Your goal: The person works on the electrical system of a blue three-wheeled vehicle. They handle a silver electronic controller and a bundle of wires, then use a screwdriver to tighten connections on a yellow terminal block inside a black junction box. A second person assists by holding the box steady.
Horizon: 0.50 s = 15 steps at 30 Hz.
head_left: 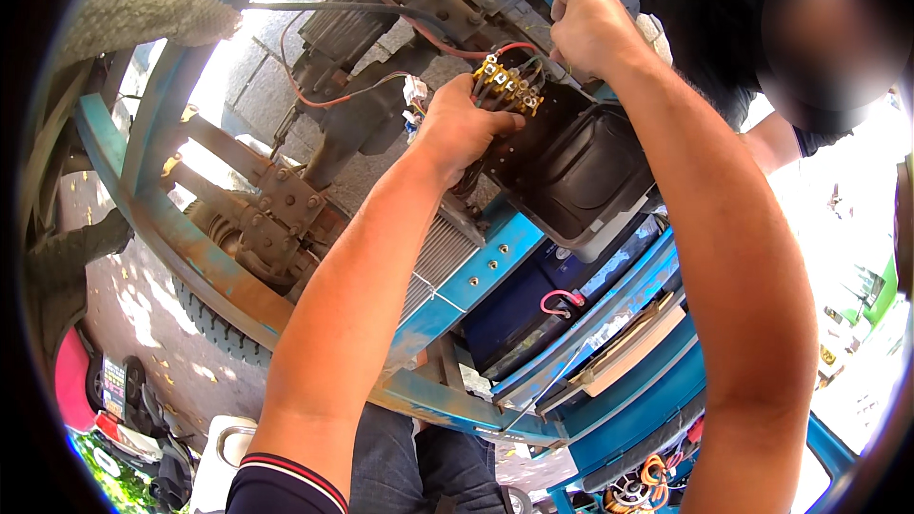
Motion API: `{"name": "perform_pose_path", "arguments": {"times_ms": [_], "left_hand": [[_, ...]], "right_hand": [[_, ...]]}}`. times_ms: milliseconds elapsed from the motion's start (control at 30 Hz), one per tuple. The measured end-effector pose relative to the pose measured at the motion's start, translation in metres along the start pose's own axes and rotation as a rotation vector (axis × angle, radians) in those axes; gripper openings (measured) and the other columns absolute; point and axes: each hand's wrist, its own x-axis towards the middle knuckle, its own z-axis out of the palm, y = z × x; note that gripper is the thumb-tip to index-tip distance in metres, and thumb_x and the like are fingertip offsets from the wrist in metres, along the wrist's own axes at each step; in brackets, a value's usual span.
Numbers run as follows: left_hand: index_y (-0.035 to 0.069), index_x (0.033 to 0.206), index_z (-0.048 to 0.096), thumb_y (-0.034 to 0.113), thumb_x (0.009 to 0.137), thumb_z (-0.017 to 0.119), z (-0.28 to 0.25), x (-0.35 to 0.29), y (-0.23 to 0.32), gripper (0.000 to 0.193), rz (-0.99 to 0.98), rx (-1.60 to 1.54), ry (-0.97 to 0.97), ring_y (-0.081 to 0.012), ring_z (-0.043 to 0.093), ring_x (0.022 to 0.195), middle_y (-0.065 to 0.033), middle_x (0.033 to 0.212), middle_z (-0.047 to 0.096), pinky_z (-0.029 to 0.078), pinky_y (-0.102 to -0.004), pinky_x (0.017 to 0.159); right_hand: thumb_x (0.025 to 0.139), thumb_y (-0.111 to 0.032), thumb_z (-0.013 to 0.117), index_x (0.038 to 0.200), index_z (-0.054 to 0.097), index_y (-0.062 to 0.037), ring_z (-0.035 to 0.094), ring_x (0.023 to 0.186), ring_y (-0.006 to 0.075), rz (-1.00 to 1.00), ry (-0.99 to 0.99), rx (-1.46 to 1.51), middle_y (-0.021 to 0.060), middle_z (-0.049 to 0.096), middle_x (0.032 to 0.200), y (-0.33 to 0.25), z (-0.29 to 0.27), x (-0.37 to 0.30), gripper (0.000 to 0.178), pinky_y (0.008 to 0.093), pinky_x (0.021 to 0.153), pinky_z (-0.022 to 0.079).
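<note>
My left hand (462,128) is closed round a bundle of dark wires just below a terminal block (507,86) with brass-coloured contacts and screws. The thumb lies across the wires. A red cable (521,45) and thinner wires run to the block's far side. My right hand (592,30) is closed in a fist beside the blue frame rail, farther right; what its fingers hold, if anything, is hidden. Between my forearms, an open black plastic box (583,171) sits next to the terminal block. Left of my left hand hangs a white plug connector (414,89) on thin wires.
A blue metal frame (514,238) surrounds the work, with a motor (345,33) and leaf-spring mounts inside it. Dark blue batteries (514,300) stand nearer me. A person (709,48) crouches at the upper right. A cloth-wrapped bar (152,14) juts in from the upper left.
</note>
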Motion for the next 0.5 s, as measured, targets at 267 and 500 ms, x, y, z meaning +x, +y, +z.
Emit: {"name": "perform_pose_path", "arguments": {"times_ms": [267,500], "left_hand": [[-0.002,0.114,0.06,-0.004,0.079,0.079,-0.001,-0.002,0.003,0.04,0.006,0.031,-0.018,-0.0187,0.069,0.079,-0.0103,0.099,0.069,0.057,-0.0311,0.06],[-0.002,0.112,0.06,-0.003,0.079,0.08,-0.005,-0.002,0.003,0.038,0.003,0.045,-0.028,-0.0185,0.069,0.08,-0.01,0.099,0.07,0.057,-0.0317,0.061]], "right_hand": [[0.081,0.002,0.059,0.104,0.076,-0.003,0.074,0.099,0.0329,-0.083,-0.099,-0.08,0.0211,0.075,0.1,-0.002,-0.005,-0.013,0.029,0.0418,0.085,0.058],[0.082,0.001,0.06,0.122,0.074,-0.0035,0.068,0.116,0.0393,-0.105,-0.1,-0.079,0.0261,0.071,0.118,-0.002,-0.003,-0.015,0.043,0.0422,0.1,0.054]]}}
